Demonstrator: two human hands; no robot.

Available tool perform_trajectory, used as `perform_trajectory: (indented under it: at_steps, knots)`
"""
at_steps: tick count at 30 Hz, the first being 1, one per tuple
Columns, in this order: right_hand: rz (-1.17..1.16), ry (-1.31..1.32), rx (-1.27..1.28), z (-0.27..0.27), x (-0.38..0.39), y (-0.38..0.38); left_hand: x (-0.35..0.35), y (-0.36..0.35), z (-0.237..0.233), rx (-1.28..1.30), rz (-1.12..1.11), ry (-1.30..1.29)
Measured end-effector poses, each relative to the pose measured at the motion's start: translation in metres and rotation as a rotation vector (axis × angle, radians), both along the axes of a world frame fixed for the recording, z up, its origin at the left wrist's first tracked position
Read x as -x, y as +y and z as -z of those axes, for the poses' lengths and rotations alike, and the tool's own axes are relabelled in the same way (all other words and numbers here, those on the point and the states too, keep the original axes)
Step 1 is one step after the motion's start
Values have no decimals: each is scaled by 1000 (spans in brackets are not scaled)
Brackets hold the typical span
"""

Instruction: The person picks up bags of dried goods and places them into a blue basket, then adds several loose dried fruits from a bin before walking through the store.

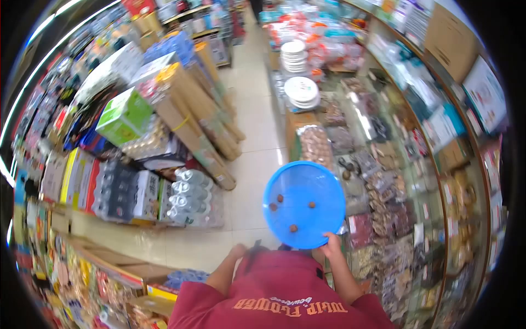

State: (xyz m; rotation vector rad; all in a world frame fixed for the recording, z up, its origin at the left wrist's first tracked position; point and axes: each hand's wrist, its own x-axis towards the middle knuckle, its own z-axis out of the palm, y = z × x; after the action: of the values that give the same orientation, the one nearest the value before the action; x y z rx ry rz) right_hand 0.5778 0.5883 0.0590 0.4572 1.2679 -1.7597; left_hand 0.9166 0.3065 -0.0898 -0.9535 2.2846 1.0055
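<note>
My right hand grips the near right rim of a round blue plastic basin, holding it in front of my body. Several small brown roundish pieces, perhaps nuts or dried mushrooms, lie apart inside: one piece near the close side, another piece right of the middle, the others to the left. My left hand is low at my left side, close to a dark strap-like thing at my waist. Its fingers are too small and blurred to make out.
On the right, a glass counter carries bagged dried goods, a bag of round brown nuts and stacked white lids or plates. Left of the tiled aisle stand packs of clear bottles, long cardboard rolls and a green box.
</note>
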Motion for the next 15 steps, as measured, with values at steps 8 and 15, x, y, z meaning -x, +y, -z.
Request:
perform_trajectory:
  at_steps: [8, 15]
  knots:
    - [99, 118, -209, -30, 46, -92, 102, -12, -88, 228, -268, 250]
    - [46, -2, -92, -4, 83, -124, 113, -56, -33, 72, -311, 144]
